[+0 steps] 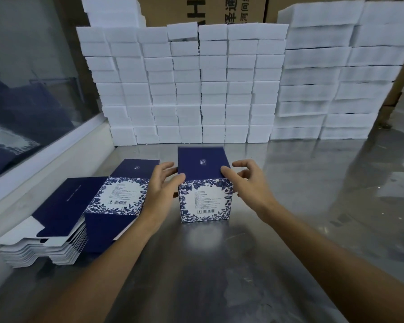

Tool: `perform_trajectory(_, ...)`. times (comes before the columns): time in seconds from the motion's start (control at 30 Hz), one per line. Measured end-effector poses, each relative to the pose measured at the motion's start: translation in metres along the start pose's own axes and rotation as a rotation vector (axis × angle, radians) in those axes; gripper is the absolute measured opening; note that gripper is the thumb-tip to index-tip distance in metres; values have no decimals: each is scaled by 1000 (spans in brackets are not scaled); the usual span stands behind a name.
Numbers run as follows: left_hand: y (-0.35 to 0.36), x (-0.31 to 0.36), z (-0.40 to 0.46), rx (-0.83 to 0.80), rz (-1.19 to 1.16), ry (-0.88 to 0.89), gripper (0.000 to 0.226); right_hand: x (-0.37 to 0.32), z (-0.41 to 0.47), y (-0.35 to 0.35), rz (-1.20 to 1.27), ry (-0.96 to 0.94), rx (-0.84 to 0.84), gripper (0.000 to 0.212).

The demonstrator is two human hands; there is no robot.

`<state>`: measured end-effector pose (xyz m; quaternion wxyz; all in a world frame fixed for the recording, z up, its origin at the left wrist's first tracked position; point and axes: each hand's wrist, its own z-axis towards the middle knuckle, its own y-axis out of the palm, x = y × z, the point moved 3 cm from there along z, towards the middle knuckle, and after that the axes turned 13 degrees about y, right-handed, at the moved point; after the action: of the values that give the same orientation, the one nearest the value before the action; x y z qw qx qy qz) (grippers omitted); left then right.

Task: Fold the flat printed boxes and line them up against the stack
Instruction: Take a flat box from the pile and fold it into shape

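Folded box (204,183) between both hands, left fingers (166,169) and right fingers (240,165) loosely spread at its sides.

Folded box (205,185) stands mid-surface (289,206), a hand on each side. Flat boxes (63,220) piled left. Block stack (196,85) behind.
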<state>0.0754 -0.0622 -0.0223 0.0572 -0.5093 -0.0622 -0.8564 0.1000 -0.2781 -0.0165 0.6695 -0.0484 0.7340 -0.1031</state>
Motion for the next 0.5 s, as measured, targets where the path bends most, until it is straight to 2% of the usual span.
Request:
perform_trajectory(0.07,0,0,1,30,26,7,37,-3,-1,0,-6,16,30,48)
perform_trajectory(0.13,0,5,0,17,193,106,39,-9,-3,-1,-102,-74,120,43)
perform_trajectory(0.23,-2,15,-3,-37,594,431,14,-22,-15,2,-376,-414,260,23)
perform_trajectory(0.27,-1,18,-5,-57,718,533,15,-27,-20,6,-446,-540,273,18)
perform_trajectory(0.37,1,24,-9,-84,945,730,24,-34,-29,20,-640,-768,237,14)
perform_trajectory(0.5,3,25,-14,-137,1020,777,23,-36,-33,38,-761,-839,171,18)
